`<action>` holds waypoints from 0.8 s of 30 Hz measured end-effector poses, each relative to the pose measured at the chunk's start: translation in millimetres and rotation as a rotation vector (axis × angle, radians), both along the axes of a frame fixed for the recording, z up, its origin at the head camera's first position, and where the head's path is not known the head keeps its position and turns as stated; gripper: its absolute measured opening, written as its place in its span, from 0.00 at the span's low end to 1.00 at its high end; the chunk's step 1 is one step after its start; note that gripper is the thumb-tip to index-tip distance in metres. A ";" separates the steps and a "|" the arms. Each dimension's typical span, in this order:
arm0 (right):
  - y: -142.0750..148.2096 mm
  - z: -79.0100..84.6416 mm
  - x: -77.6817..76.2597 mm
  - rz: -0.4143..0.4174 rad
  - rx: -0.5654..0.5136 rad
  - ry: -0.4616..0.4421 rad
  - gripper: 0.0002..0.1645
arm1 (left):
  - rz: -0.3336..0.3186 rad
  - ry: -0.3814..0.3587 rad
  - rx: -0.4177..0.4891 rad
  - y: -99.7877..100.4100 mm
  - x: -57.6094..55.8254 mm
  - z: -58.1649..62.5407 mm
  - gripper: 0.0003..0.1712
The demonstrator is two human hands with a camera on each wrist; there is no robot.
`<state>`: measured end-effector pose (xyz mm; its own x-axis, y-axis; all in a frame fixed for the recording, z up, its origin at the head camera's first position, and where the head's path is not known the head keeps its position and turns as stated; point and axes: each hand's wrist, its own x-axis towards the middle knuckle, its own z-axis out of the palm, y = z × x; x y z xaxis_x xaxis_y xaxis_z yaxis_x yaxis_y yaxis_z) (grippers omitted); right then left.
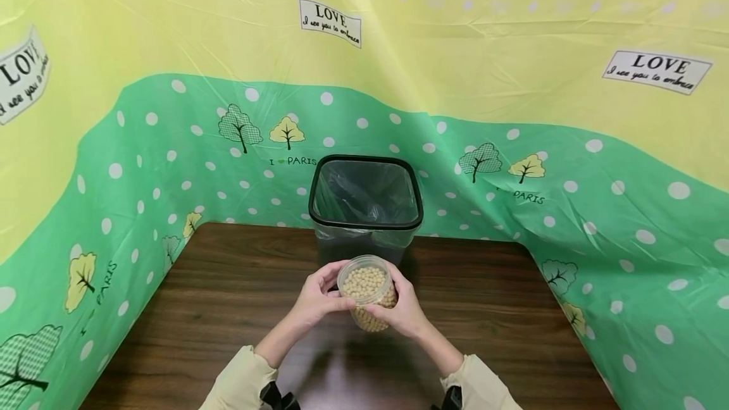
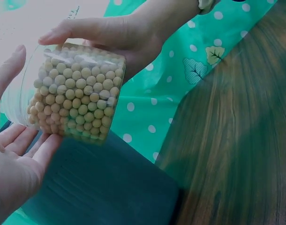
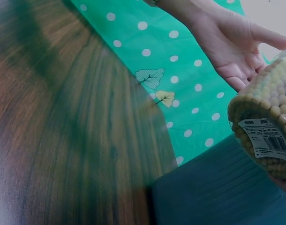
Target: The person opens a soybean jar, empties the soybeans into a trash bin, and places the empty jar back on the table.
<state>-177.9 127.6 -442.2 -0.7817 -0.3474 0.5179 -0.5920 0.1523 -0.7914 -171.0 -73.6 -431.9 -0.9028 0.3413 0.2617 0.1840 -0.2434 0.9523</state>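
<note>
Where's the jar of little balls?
In the head view, the clear jar is below centre, held between left hand and right hand, nearer than the black-rimmed bin.

On the cloth (image 1: 484, 93), a panel (image 1: 331, 23) above the bin (image 1: 367, 227) reads "LOVE" over "I see you to embrace". A second panel (image 1: 657, 72), up to the bin's right, repeats this, as does a third panel (image 1: 23, 74), cut off, far left. "I PARIS", a green mark between, stands just left of the bin's rim; "PARIS" recurs to its right and, sideways, farther left. In front of the bin, a jar (image 3: 255, 110) bears a barcode label (image 3: 266, 140), print illegible.
</note>
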 end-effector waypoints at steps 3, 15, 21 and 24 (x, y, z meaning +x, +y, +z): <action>-1.6 -0.2 -0.3 -0.021 -0.008 0.034 0.45 | 0.025 0.010 -0.004 0.8 -0.5 0.3 0.39; -8.7 -4.8 1.2 -0.024 -0.072 0.011 0.46 | 0.046 -0.178 0.163 -0.1 3.5 3.7 0.34; -10.4 -9.6 3.2 -0.041 -0.098 -0.012 0.45 | 0.007 -0.213 0.184 -1.6 4.5 2.0 0.36; -10.4 -12.3 2.6 -0.057 -0.111 0.002 0.44 | -0.013 -0.220 0.185 -2.9 4.0 1.3 0.36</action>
